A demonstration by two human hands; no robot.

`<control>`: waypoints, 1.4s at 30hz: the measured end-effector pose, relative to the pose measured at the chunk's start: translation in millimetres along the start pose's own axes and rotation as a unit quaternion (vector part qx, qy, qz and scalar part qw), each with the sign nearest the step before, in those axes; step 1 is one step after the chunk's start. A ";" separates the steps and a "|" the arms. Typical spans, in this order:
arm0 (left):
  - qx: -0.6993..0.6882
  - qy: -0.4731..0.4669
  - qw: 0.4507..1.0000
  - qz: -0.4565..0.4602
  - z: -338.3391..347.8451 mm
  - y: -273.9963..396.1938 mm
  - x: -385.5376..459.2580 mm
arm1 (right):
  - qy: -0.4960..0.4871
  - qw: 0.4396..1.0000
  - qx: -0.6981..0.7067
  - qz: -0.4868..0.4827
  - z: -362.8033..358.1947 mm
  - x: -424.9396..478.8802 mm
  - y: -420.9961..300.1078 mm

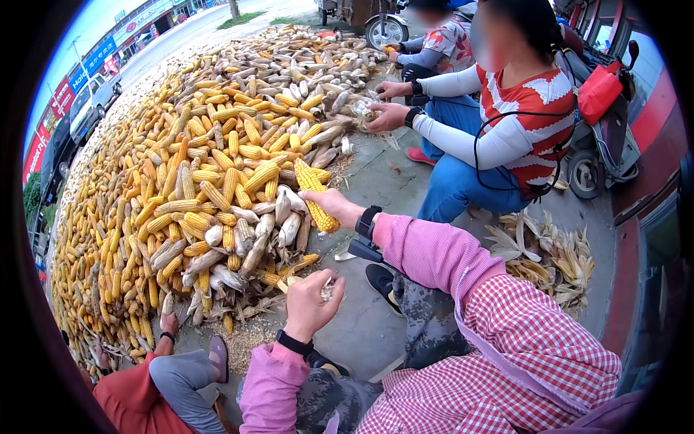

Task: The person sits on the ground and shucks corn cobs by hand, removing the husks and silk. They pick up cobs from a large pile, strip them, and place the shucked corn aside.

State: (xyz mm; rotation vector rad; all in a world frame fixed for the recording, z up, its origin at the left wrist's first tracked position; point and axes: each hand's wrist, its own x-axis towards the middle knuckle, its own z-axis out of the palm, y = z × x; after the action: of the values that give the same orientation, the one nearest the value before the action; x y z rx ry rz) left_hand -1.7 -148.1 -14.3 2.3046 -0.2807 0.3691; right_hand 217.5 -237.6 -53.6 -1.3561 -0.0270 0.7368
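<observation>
My right hand (342, 206) grips a husked yellow corn ear (314, 198), tilted, at the near right edge of a large corn pile (217, 163). Lower down, my left hand (310, 305) is curled around pale corn husk (327, 290), part of which shows between thumb and fingers. Beside the pile's edge, ears still wrapped in dry husk (290, 228) lie close to both hands. Bare ears cover much of the heap in front of me.
A co-worker in a red-and-white top (526, 130) sits at right, hands on a husk-covered ear. Another person sits beyond; a third, in red (135, 396), is at lower left. Stripped husks (547, 260) lie on the concrete. A scooter (602, 130) stands behind, and loose kernels (244, 347) are scattered.
</observation>
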 end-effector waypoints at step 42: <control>-0.294 0.346 0.876 -0.162 -70.1 -99.3 28.0 | -0.362 0.920 -0.130 0.079 19.2 -47.8 4.8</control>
State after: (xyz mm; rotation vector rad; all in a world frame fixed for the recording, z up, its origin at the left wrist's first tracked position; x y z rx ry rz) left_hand 42.9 -32.0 -24.3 1.4607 0.3182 0.7799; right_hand 169.9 -244.3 -34.5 -1.2731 -0.6284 1.3806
